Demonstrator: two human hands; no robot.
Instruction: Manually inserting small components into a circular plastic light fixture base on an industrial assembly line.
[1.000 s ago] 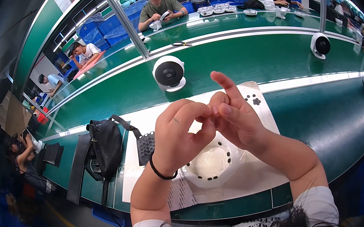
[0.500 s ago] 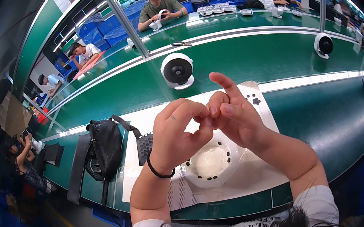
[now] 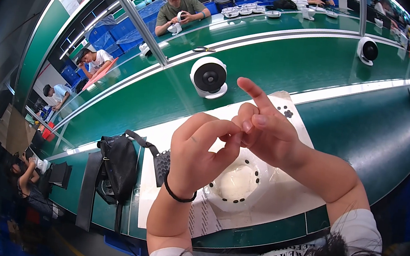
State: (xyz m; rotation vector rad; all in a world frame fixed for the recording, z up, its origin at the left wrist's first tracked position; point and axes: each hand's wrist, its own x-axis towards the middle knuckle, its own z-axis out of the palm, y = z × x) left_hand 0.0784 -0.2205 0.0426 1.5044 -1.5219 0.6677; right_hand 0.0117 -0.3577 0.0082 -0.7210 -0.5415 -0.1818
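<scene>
My left hand [image 3: 203,145] and my right hand [image 3: 271,133] meet fingertip to fingertip above the work board. Both are closed in a pinch, with the right index finger stretched upward. Whatever sits between the fingertips is hidden or too small to make out. Below them lies a round whitish part [image 3: 250,196] with several small black oval pads spaced around it, partly covered by my hands. Beside my left wrist is a black sheet of round pads [image 3: 161,163]. A printed paper sheet [image 3: 206,218] lies under my left forearm.
The white board [image 3: 290,198] rests on a green bench. To its left sits a black bag [image 3: 119,163] with a strap. Beyond runs a green conveyor carrying a white round fan [image 3: 209,78] and another fan [image 3: 367,50]. A metal post [image 3: 138,22] rises at left. Co-workers sit across the line.
The nearer fan has slid rightward and slightly up along the conveyor; the farther one has also shifted a little right. My hands stay pinched together, moving only slightly.
</scene>
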